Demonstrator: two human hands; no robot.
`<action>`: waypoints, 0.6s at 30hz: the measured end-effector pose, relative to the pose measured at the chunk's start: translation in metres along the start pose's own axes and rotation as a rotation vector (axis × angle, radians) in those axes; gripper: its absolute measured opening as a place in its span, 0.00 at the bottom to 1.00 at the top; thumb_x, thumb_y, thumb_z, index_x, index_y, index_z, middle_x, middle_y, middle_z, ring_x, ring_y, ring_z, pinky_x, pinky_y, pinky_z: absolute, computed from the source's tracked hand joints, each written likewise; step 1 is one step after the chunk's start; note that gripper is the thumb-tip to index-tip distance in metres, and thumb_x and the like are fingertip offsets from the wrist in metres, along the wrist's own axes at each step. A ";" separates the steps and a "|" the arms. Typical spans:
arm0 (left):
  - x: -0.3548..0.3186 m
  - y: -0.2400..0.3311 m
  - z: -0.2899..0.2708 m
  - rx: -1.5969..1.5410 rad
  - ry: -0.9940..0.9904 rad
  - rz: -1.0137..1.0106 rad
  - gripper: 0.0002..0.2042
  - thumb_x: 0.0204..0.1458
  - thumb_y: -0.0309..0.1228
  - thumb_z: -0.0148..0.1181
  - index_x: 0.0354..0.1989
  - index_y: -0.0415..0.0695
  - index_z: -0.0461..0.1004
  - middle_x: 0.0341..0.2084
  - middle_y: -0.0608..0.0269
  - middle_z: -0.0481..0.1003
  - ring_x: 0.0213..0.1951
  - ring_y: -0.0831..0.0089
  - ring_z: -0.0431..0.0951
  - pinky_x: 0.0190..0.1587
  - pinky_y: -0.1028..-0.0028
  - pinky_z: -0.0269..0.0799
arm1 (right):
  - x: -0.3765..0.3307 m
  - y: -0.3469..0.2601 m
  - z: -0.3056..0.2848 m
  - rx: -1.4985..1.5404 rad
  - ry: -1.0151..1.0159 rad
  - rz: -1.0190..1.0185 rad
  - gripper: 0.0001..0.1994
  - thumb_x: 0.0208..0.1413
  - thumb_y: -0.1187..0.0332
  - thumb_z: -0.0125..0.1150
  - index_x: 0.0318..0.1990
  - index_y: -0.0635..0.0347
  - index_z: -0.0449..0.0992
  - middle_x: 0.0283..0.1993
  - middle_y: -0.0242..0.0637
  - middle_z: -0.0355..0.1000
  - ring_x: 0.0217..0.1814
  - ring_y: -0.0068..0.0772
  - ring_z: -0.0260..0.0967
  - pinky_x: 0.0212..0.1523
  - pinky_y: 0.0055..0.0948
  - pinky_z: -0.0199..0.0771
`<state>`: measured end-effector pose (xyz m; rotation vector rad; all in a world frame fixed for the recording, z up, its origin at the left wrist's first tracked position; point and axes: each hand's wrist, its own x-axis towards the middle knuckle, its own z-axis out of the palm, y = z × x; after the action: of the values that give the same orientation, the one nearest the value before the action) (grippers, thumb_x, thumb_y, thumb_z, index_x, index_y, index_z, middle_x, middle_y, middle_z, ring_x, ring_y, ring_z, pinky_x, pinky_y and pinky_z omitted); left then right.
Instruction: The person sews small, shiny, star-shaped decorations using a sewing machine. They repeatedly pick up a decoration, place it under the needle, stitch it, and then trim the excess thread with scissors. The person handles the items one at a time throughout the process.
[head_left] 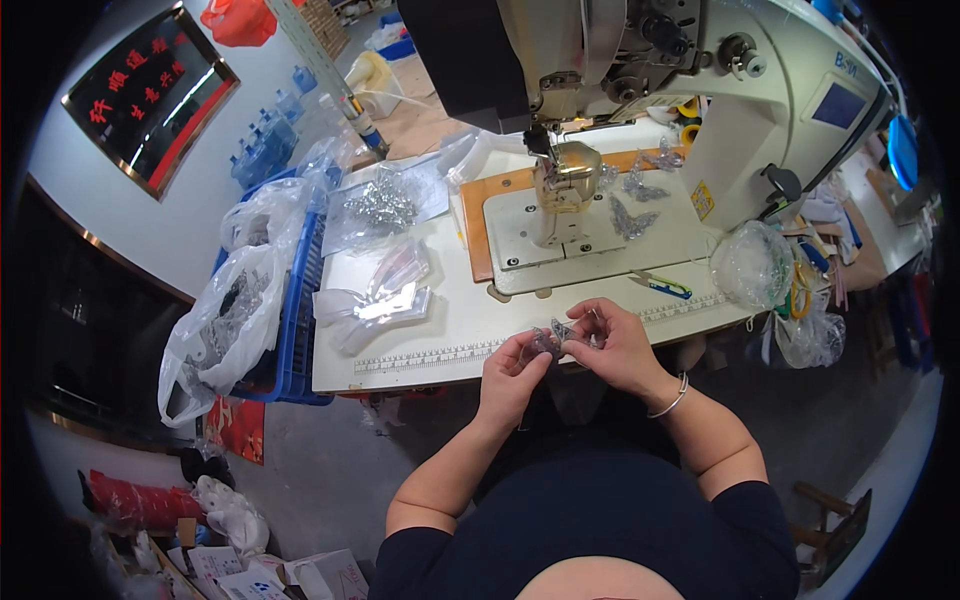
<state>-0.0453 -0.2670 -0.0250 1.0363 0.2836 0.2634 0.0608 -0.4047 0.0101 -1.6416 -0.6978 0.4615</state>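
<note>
- Butterfly [546,342], grey: one, at table's [455,300] front edge; likely light, fragile; best pinched mid-body.
- Left hand [510,380]: fingers pinching its left.
- Right hand [624,355]: fingers pinching its right.

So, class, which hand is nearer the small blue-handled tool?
Right. The right hand is on the near side of the tool, slightly left; the left hand is farther left.

Bright light on the tabletop [455,312], white glare on a plastic packet [400,302], dimmer floor [320,490], bowed edges, black rim.
</note>
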 end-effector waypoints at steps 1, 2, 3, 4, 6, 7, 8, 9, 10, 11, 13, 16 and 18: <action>0.000 0.000 0.000 0.018 0.025 0.013 0.15 0.48 0.17 0.57 0.46 0.34 0.67 0.39 0.60 0.72 0.42 0.76 0.73 0.49 0.77 0.69 | 0.001 0.002 0.000 0.032 -0.014 0.004 0.16 0.43 0.76 0.63 0.41 0.65 0.69 0.25 0.31 0.70 0.27 0.17 0.66 0.28 0.18 0.67; 0.001 -0.001 0.000 0.020 0.017 0.019 0.14 0.48 0.17 0.57 0.45 0.34 0.68 0.39 0.60 0.72 0.42 0.76 0.73 0.48 0.77 0.69 | 0.001 0.002 -0.001 0.070 -0.031 0.027 0.16 0.43 0.75 0.64 0.41 0.65 0.69 0.26 0.30 0.70 0.27 0.16 0.66 0.28 0.18 0.67; 0.001 -0.001 0.000 0.023 0.009 0.025 0.14 0.48 0.17 0.57 0.44 0.34 0.68 0.38 0.61 0.73 0.42 0.76 0.73 0.47 0.77 0.70 | 0.001 0.002 -0.001 0.109 -0.048 0.049 0.16 0.43 0.75 0.64 0.41 0.65 0.69 0.26 0.30 0.70 0.28 0.16 0.66 0.28 0.18 0.67; 0.001 -0.002 -0.001 0.027 0.004 0.032 0.13 0.48 0.17 0.57 0.43 0.35 0.68 0.38 0.62 0.73 0.41 0.76 0.73 0.46 0.77 0.71 | 0.002 0.002 -0.001 0.149 -0.067 0.072 0.16 0.43 0.75 0.64 0.41 0.65 0.69 0.27 0.30 0.70 0.28 0.16 0.66 0.28 0.17 0.67; 0.002 0.000 0.000 0.038 0.031 0.037 0.12 0.47 0.17 0.57 0.42 0.35 0.68 0.37 0.61 0.72 0.39 0.75 0.74 0.44 0.74 0.72 | 0.003 0.003 0.000 0.194 -0.083 0.108 0.16 0.43 0.75 0.64 0.41 0.65 0.69 0.28 0.29 0.69 0.29 0.16 0.66 0.29 0.17 0.67; 0.002 0.001 0.000 0.043 0.045 0.039 0.12 0.47 0.17 0.57 0.41 0.35 0.68 0.36 0.61 0.72 0.37 0.74 0.74 0.43 0.73 0.73 | 0.003 0.003 0.000 0.216 -0.091 0.127 0.16 0.43 0.75 0.65 0.41 0.64 0.69 0.28 0.29 0.69 0.30 0.16 0.66 0.30 0.16 0.67; 0.004 0.000 -0.001 0.039 0.053 0.033 0.12 0.47 0.17 0.57 0.41 0.35 0.68 0.35 0.61 0.72 0.36 0.74 0.74 0.42 0.73 0.73 | 0.005 0.006 0.000 0.230 -0.114 0.136 0.17 0.43 0.75 0.65 0.42 0.65 0.68 0.29 0.30 0.70 0.31 0.16 0.66 0.30 0.16 0.68; 0.005 -0.001 -0.003 0.036 0.062 0.028 0.12 0.47 0.18 0.57 0.41 0.35 0.68 0.34 0.61 0.72 0.35 0.74 0.74 0.40 0.74 0.73 | 0.007 0.010 0.000 0.244 -0.137 0.146 0.18 0.43 0.75 0.65 0.43 0.65 0.68 0.30 0.30 0.70 0.31 0.16 0.67 0.31 0.16 0.68; 0.007 0.000 -0.004 0.033 0.071 0.025 0.12 0.47 0.18 0.57 0.41 0.35 0.68 0.33 0.61 0.72 0.34 0.74 0.74 0.39 0.74 0.73 | 0.010 0.013 -0.002 0.259 -0.162 0.153 0.19 0.43 0.75 0.65 0.44 0.66 0.68 0.31 0.31 0.71 0.32 0.16 0.67 0.31 0.16 0.68; 0.008 0.003 -0.004 0.023 0.084 0.014 0.12 0.47 0.18 0.58 0.40 0.35 0.68 0.32 0.61 0.72 0.33 0.74 0.74 0.38 0.75 0.73 | 0.013 0.012 -0.006 0.340 -0.173 0.192 0.19 0.44 0.74 0.65 0.45 0.67 0.68 0.33 0.32 0.72 0.33 0.17 0.68 0.32 0.16 0.68; 0.011 0.011 -0.005 0.001 0.108 -0.006 0.12 0.46 0.18 0.58 0.40 0.34 0.68 0.30 0.61 0.72 0.31 0.75 0.74 0.36 0.76 0.72 | 0.023 0.021 -0.026 0.411 -0.238 0.284 0.20 0.48 0.69 0.62 0.48 0.68 0.68 0.37 0.36 0.73 0.34 0.19 0.70 0.31 0.16 0.68; 0.016 0.014 -0.006 0.002 0.106 -0.034 0.12 0.46 0.18 0.58 0.40 0.34 0.68 0.29 0.61 0.73 0.31 0.74 0.75 0.36 0.76 0.73 | 0.025 0.017 -0.043 0.503 -0.407 0.462 0.20 0.50 0.67 0.61 0.49 0.68 0.68 0.36 0.34 0.73 0.34 0.19 0.70 0.30 0.15 0.68; 0.016 0.012 -0.004 0.071 0.123 0.041 0.11 0.47 0.19 0.58 0.39 0.34 0.68 0.29 0.61 0.73 0.30 0.75 0.75 0.36 0.76 0.73 | 0.022 0.014 -0.037 0.343 -0.372 0.372 0.18 0.47 0.67 0.65 0.45 0.66 0.73 0.36 0.34 0.73 0.33 0.20 0.70 0.31 0.17 0.68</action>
<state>-0.0327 -0.2524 -0.0187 1.0989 0.3852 0.3574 0.1032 -0.4182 0.0054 -1.3695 -0.5419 1.1133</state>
